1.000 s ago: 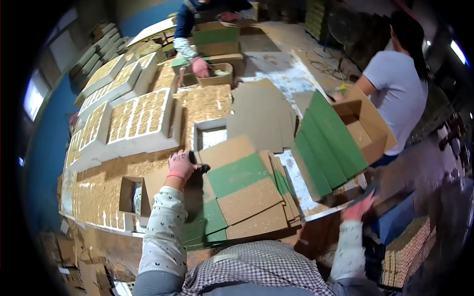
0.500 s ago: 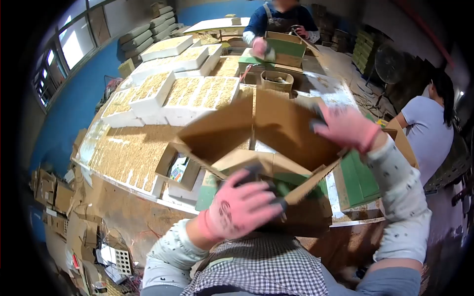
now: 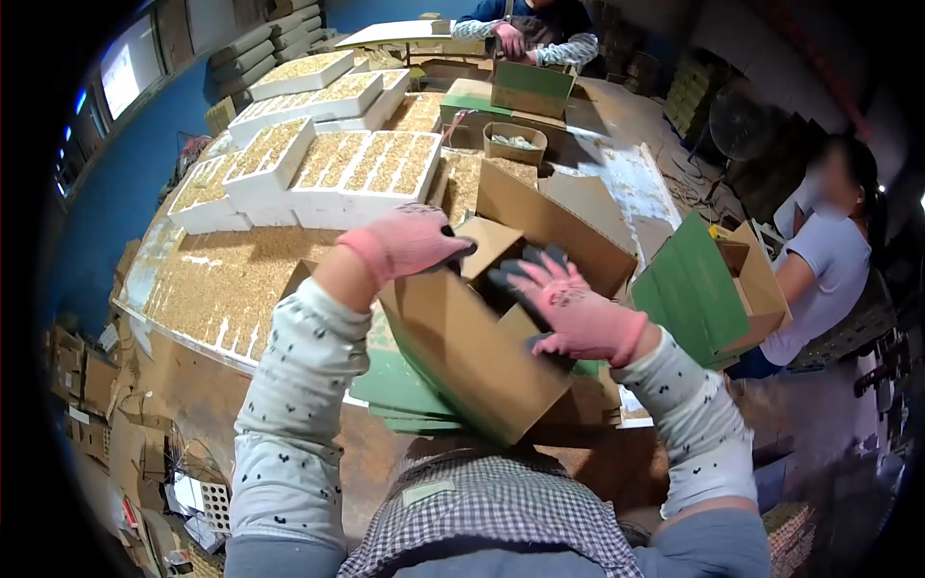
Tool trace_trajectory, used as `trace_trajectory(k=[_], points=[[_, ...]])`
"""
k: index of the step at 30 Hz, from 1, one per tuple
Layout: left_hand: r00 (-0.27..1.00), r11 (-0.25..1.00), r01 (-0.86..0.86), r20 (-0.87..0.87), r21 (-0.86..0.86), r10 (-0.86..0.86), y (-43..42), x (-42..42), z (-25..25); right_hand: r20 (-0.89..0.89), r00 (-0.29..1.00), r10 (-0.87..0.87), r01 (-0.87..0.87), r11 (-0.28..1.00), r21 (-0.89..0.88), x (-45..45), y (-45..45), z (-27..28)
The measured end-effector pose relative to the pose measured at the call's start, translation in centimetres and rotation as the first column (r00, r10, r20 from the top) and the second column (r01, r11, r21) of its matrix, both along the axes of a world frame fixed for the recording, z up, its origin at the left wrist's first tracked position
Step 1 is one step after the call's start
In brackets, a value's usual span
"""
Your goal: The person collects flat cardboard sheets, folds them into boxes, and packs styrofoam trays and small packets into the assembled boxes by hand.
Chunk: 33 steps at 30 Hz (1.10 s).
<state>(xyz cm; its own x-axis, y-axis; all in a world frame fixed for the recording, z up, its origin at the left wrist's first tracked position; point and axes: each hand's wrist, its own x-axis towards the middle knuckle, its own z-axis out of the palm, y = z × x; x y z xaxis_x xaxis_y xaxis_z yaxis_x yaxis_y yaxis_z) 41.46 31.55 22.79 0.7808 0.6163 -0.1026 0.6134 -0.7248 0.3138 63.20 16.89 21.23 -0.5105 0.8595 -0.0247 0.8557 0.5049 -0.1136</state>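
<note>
A brown cardboard box (image 3: pixel 462 332) with green outer faces stands open in front of me, its flaps raised. My left hand (image 3: pixel 409 243), in a pink glove with dark fingertips, is closed at the far left corner of the box, fingers curled over its edge. Over the box's opening is my right hand (image 3: pixel 578 310), gloved the same way, its fingers spread and a little blurred. Its fingertips reach towards the inner flaps; whether they touch cannot be made out. Green flat cardboard (image 3: pixel 400 385) lies under the box at the left.
White foam trays (image 3: pixel 332 207) of tan pieces stand stacked on the table at the left. Another green box (image 3: pixel 708 289) stands open on the right, near a seated person (image 3: pixel 829 250). Across the table, a co-worker (image 3: pixel 535 39) handles a green box (image 3: pixel 530 91). A round container (image 3: pixel 515 144) stands between.
The box has turned and its green side now faces me. My left hand has moved up to its far corner; my right hand has come down and inward over the opening.
</note>
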Motion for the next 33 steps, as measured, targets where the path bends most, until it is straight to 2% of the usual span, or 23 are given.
trace_trajectory(k=[1, 3, 4, 5, 7, 8, 9, 11, 12, 15, 17, 18, 19, 20, 21, 22, 23, 24, 25, 27, 30, 32, 33], points=[[0.992, 0.97, 0.1, -0.095, 0.223, -0.081, 0.7, 1.5, -2.4, 0.366, 0.93, 0.042, -0.057, 0.998, 0.029, 0.3, 0.6, -1.4], [0.95, 0.915, -0.246, 0.266, 0.321, 0.162, -0.3, 3.5, -7.5, 0.298, 0.943, 0.145, -0.197, 0.968, 0.153, 0.7, 1.6, 5.0], [0.971, 0.909, -0.239, 0.077, 0.341, 0.226, -1.5, 3.9, -6.7, 0.104, 0.992, -0.067, 0.039, 0.967, 0.253, 2.5, 2.8, 7.7], [0.942, 0.862, -0.307, 0.254, 0.403, 0.217, -2.0, 3.9, -5.9, -0.114, 0.957, -0.268, 0.29, 0.909, 0.298, 4.4, 3.4, 9.1], [0.809, 0.755, -0.457, 0.573, 0.471, 0.133, -2.6, 3.7, -4.9, -0.138, 0.955, -0.261, 0.293, 0.895, 0.336, 6.2, 4.2, 4.1], [0.775, 0.699, -0.533, 0.607, 0.477, 0.176, -2.4, 3.4, -4.5, -0.144, 0.957, -0.251, 0.287, 0.885, 0.365, 6.9, 5.3, 1.2], [0.761, 0.627, -0.599, 0.598, 0.498, 0.251, -2.1, 3.3, -5.0, 0.38, 0.9, -0.215, -0.004, 0.867, 0.499, 4.7, 4.2, -2.6], [0.83, 0.766, -0.558, 0.231, 0.319, 0.508, -1.7, 2.8, -7.3, 0.139, 0.973, -0.185, 0.128, 0.929, 0.346, 0.9, 0.9, -6.3], [0.821, 0.815, -0.571, 0.04, 0.096, 0.57, -2.4, 2.1, -5.3, 0.041, 0.976, -0.215, 0.209, 0.972, 0.111, 2.0, 0.4, -3.9], [0.808, 0.867, -0.456, 0.502, 0.2, 0.309, -7.3, -2.7, -0.9, -0.355, 0.854, -0.38, 0.253, 0.9, -0.355, 8.7, -0.2, -2.3], [0.493, 0.854, -0.465, 0.869, 0.233, 0.031, -8.6, -5.3, -0.7, -0.595, 0.462, -0.657, 0.208, 0.733, -0.648, 8.6, -1.2, -0.2], [0.057, 0.915, -0.392, 0.991, -0.092, 0.124, -8.8, -5.0, -2.7, -0.795, 0.252, -0.551, 0.3, 0.826, -0.477, 8.6, -1.8, 0.2], [-0.197, 0.951, -0.113, 0.945, -0.287, 0.262, -7.8, -4.9, -5.3, -0.847, 0.133, -0.515, 0.449, 0.793, -0.411, 5.4, -2.4, 2.8], [-0.286, 0.843, 0.322, 0.804, -0.431, 0.521, -6.0, -5.1, -8.9, -0.772, 0.533, -0.347, 0.504, 0.863, -0.039, 5.6, -2.9, 2.5], [-0.24, 0.66, 0.591, 0.68, -0.464, 0.693, -3.8, -5.0, -12.1, -0.502, 0.844, -0.19, 0.389, 0.861, 0.328, 6.0, -3.0, 2.3], [-0.149, 0.61, 0.588, 0.67, -0.53, 0.727, -2.1, -4.6, -14.9, -0.331, 0.902, -0.277, 0.254, 0.961, -0.114, 5.4, -1.4, 3.1], [-0.11, 0.622, 0.306, 0.623, -0.721, 0.775, -0.6, -4.3, -18.0, -0.091, 0.983, -0.157, 0.153, 0.987, -0.05, 5.0, -0.7, 0.7], [-0.044, 0.664, 0.069, 0.662, -0.745, 0.748, 1.1, -3.4, -18.0, 0.146, 0.988, -0.045, 0.059, 0.994, -0.093, 4.5, -0.3, -1.8], [0.031, 0.677, -0.173, 0.684, -0.715, 0.729, 3.1, -2.2, -17.3, 0.157, 0.985, -0.066, 0.088, 0.987, -0.133, 4.0, -0.4, -2.8], [-0.085, 0.42, -0.206, 0.443, -0.884, 0.892, 9.0, 0.0, -17.7, 0.029, 0.994, -0.104, 0.108, 0.978, -0.177, 4.0, 0.4, -2.8], [-0.303, -0.02, -0.398, 0.111, -0.917, 0.946, 25.9, 2.3, -28.6, -0.028, 0.99, -0.135, 0.126, 0.97, -0.208, 3.9, 1.2, -2.4], [-0.404, -0.113, -0.457, 0.094, -0.882, 0.91, 26.9, 4.2, -27.9, -0.025, 0.991, -0.133, 0.125, 0.97, -0.208, 4.1, 1.5, -2.5], [-0.37, -0.091, -0.487, 0.111, -0.868, 0.922, 23.5, 4.7, -23.6, -0.02, 0.991, -0.134, 0.126, 0.968, -0.216, 4.3, 1.5, -2.6]])
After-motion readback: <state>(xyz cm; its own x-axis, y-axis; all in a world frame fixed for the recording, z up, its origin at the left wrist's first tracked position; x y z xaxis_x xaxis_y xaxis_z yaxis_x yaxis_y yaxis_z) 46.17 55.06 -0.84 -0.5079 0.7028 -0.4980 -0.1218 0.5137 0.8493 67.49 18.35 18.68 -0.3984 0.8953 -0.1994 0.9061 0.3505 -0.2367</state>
